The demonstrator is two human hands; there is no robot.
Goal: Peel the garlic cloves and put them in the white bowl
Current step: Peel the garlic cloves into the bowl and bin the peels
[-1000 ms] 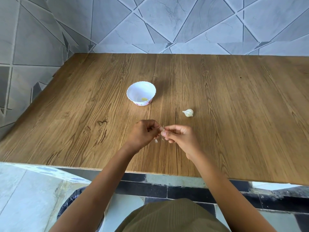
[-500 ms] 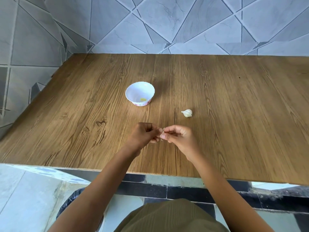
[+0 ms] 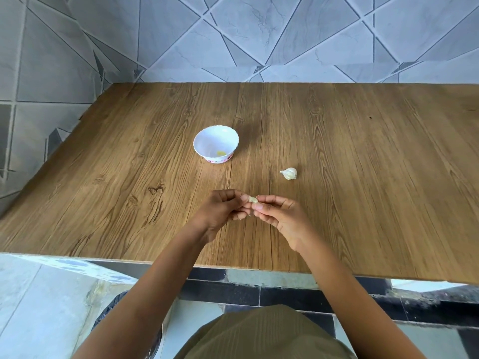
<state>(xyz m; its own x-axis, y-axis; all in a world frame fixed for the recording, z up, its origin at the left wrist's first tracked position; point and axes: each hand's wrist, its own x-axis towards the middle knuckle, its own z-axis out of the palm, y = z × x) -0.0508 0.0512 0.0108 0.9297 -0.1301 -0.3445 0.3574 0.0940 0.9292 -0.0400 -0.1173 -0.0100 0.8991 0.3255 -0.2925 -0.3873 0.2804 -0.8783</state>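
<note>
A wooden table (image 3: 337,156) stands against grey tiled walls (image 3: 233,35) with diagonal lines, over a pale tiled floor (image 3: 39,307).

Bare forearms (image 3: 145,294) — olive ribbed garment (image 3: 261,335)

1. Table (image 3: 363,177): far edge meets the tiled wall (image 3: 259,35); the wall also runs along its left side.
2. Bowl (image 3: 204,141): on the table, left of centre, with one small piece (image 3: 220,153) inside.
3. Garlic bulb (image 3: 289,173): on the table, right of the bowl and nearer, well apart from it.
4. Left hand (image 3: 223,211) and right hand (image 3: 282,216): over the near table, in front of bowl and bulb, pinching a clove (image 3: 253,200) between them.
</note>
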